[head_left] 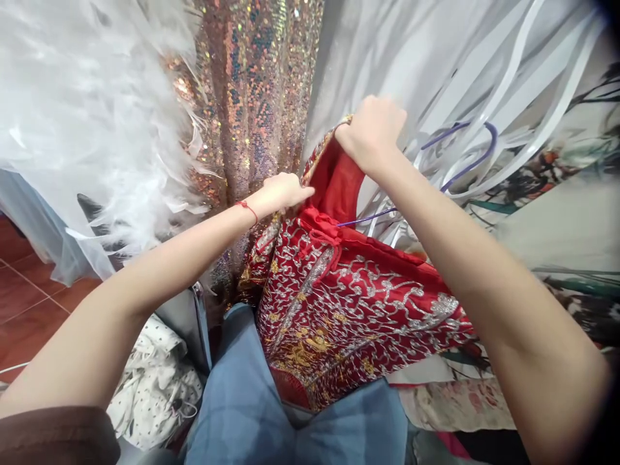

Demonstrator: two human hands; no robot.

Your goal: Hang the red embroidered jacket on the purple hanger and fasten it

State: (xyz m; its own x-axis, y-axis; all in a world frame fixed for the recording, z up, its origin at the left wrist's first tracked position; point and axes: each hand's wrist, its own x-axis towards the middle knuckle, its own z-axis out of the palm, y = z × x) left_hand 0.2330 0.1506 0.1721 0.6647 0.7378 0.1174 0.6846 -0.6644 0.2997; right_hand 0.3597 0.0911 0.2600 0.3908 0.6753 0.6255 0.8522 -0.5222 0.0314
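Clearly, left hand, right hand, each grip pinching red garment, silver embroidery.

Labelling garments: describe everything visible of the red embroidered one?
The red garment looks like glossy cloth, densely covered in silver scrollwork with gold motifs. Red ties show near its gathered upper edge, plain red inside. It hangs spread beyond the blue trousers, gripped up top by the left hand and right hand.

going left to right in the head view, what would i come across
White feathers → left hand → right hand → purple hanger hook → patterned cloth at the far right. The sequin fabric and red garment overlap these, so they're left out.
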